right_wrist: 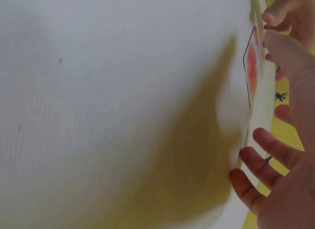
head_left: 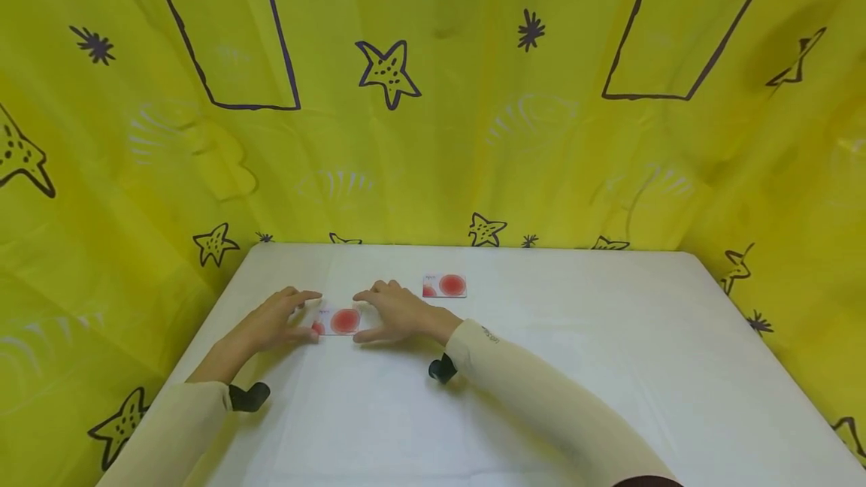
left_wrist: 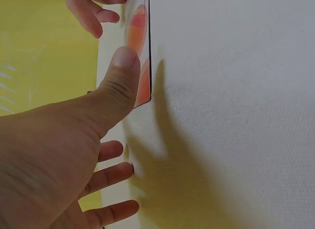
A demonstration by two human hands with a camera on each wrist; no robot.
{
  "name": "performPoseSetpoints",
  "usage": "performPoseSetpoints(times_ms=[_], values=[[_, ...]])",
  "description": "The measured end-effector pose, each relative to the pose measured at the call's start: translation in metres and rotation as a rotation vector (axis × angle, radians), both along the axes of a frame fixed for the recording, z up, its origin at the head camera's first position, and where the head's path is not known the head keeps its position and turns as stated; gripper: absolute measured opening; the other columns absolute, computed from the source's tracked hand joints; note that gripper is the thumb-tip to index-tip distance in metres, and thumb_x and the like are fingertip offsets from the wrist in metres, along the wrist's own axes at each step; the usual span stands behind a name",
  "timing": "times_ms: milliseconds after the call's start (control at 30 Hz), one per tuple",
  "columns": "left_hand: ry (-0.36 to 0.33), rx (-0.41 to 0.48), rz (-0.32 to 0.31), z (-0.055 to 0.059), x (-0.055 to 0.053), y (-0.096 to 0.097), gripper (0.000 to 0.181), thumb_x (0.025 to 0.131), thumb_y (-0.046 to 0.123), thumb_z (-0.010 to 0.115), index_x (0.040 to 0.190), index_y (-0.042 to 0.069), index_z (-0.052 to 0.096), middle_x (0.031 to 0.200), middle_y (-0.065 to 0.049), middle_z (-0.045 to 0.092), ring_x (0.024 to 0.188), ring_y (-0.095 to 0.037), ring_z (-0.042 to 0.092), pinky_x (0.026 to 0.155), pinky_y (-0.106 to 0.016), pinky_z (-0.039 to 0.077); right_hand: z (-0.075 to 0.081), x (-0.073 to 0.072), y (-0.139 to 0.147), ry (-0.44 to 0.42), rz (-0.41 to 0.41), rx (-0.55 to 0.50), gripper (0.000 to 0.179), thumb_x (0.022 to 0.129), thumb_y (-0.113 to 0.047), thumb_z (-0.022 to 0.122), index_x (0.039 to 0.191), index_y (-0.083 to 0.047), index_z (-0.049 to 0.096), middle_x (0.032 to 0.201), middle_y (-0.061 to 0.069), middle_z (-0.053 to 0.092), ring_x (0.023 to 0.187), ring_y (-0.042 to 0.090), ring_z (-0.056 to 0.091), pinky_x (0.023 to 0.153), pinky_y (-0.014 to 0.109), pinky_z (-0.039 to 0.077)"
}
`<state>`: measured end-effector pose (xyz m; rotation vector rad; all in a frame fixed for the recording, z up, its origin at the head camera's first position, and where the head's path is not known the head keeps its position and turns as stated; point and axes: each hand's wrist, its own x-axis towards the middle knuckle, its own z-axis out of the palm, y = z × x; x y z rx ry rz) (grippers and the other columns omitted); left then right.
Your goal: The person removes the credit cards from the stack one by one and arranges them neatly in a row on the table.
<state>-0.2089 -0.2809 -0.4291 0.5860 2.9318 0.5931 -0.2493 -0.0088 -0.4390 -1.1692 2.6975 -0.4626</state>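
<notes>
A white card with a large red dot and a smaller red patch in its corner (head_left: 345,321) lies on the white table between the two hands. My left hand (head_left: 274,319) is at its left end, the thumb overlapping the near left corner and the fingers stretched toward the far side. At the opposite end, my right hand (head_left: 399,314) has thumb and fingers spread apart around the right edge. The left wrist view shows the left thumb (left_wrist: 120,74) over the card's face (left_wrist: 143,83), other fingers apart. From the right wrist, the card (right_wrist: 252,66) appears nearly edge-on beyond the loosely bent fingers (right_wrist: 261,165).
A second, similar card with a red dot (head_left: 452,285) lies farther back, just beyond the right hand. The white table (head_left: 575,367) reaches back to a yellow curtain (head_left: 446,156) printed with stars, which also hangs along both sides.
</notes>
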Motion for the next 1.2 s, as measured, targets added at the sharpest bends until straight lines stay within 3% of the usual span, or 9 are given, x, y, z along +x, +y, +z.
performPoseSetpoints(times_ms=[300,533,767,1200], values=[[0.079,0.013,-0.006,-0.001,0.0,-0.003,0.085,0.081,0.037,0.087,0.149,0.004,0.05,0.125,-0.023,0.058,0.109,-0.038,0.058,0.095,-0.062,0.05,0.0,-0.005,0.01,0.007,0.021,-0.056,0.083,0.089,-0.059,0.072,0.158,-0.023,0.041,0.138,0.005,0.053,0.118,0.02,0.052,0.094,0.032,0.05],[0.098,0.028,0.005,-0.002,-0.002,-0.004,0.089,0.081,0.043,0.086,0.152,0.007,0.047,0.136,-0.026,0.054,0.121,-0.044,0.054,0.099,-0.066,0.045,0.002,-0.007,0.019,0.036,-0.004,-0.052,0.08,0.089,-0.059,0.072,0.157,-0.028,0.043,0.141,0.003,0.053,0.122,0.02,0.052,0.089,0.035,0.054],[0.104,0.034,0.005,-0.001,-0.003,-0.001,0.093,0.079,0.045,0.087,0.154,0.008,0.045,0.137,-0.026,0.053,0.121,-0.044,0.054,0.1,-0.067,0.044,0.001,-0.01,0.028,0.051,0.018,-0.067,0.079,0.09,-0.057,0.072,0.157,-0.027,0.042,0.141,0.005,0.052,0.122,0.021,0.051,0.098,0.035,0.05],[0.137,0.028,0.031,0.001,-0.009,0.005,0.091,0.079,0.042,0.088,0.153,0.008,0.046,0.138,-0.027,0.053,0.123,-0.046,0.052,0.101,-0.068,0.043,0.006,-0.019,0.044,0.233,0.065,0.011,0.071,0.092,-0.054,0.071,0.154,-0.027,0.048,0.136,0.005,0.055,0.114,0.022,0.052,0.094,0.038,0.049]])
